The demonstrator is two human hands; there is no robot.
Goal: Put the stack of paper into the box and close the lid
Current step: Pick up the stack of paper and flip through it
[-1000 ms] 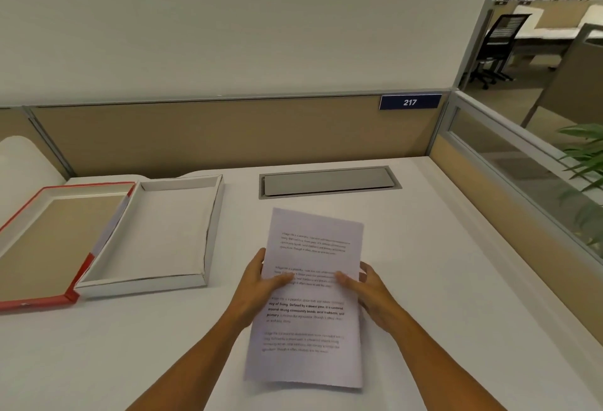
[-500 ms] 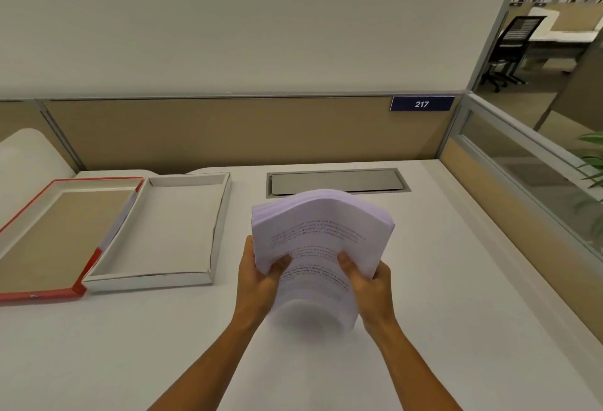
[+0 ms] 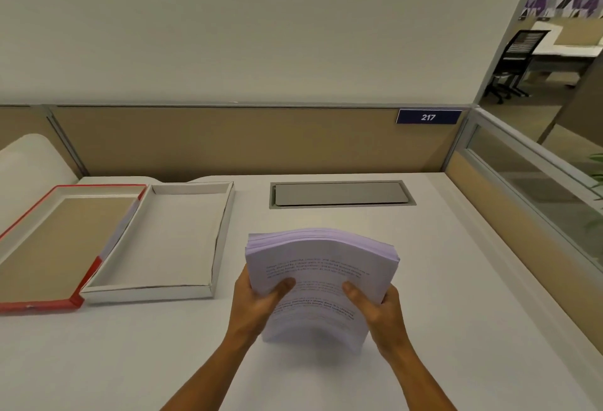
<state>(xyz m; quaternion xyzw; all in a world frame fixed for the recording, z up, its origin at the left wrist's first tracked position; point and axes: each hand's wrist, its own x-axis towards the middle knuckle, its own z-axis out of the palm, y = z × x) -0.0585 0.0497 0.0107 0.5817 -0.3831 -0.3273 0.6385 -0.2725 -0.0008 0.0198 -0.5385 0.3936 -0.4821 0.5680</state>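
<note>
We find the left hand [image 3: 257,304] clasped on the left edge of a thick stack of pale lilac printed paper [image 3: 321,280], thumb laid across the top sheet and the remaining fingers hidden beneath. The right hand [image 3: 375,308] grips the opposite edge in the same manner, thumb on top. Between the two hands the stack bows upward in an arch; its far edge is raised and fanned towards the partition, and its near edge is low, close to the white desk surface [image 3: 440,296]. We cannot tell whether that near edge touches the desk.

To the left of the left hand, near but apart from it, lies the shallow white cardboard box tray [image 3: 212,241], open and holding nothing. Touching its far-left wall lies the red-edged lid [image 3: 39,304], turned inside up with its brown lining showing.

Beyond the hands, a grey metal cable hatch [image 3: 342,193] sits flush in the desk. Behind it runs a tan partition panel [image 3: 228,140] carrying a dark blue plate marked 217 [image 3: 428,117], up and to the right of the right hand.
</note>
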